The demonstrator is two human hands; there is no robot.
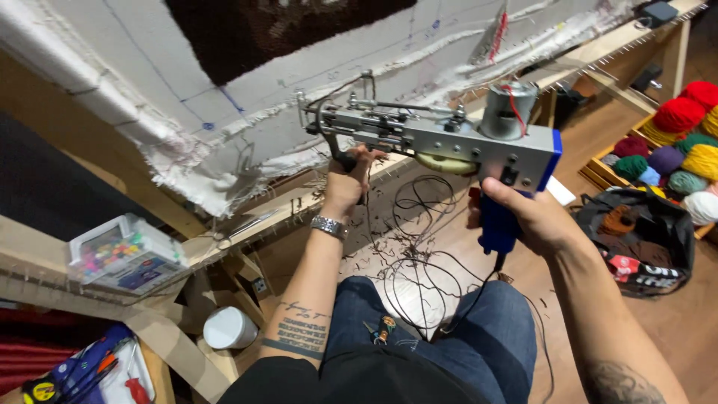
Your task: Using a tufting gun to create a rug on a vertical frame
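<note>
Head view: tufting gun point(441, 138) is lying level, nose pointing left at cloth point(247, 127); left hand point(345, 183) is gripping its front handle, right hand point(527, 217) clamping its blue grip.

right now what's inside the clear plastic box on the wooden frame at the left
The clear plastic box holds small, many-coloured pieces, pink and green among them. Its lid is shut and blurs them, so their kind cannot be told; labels cover its front side.
</note>
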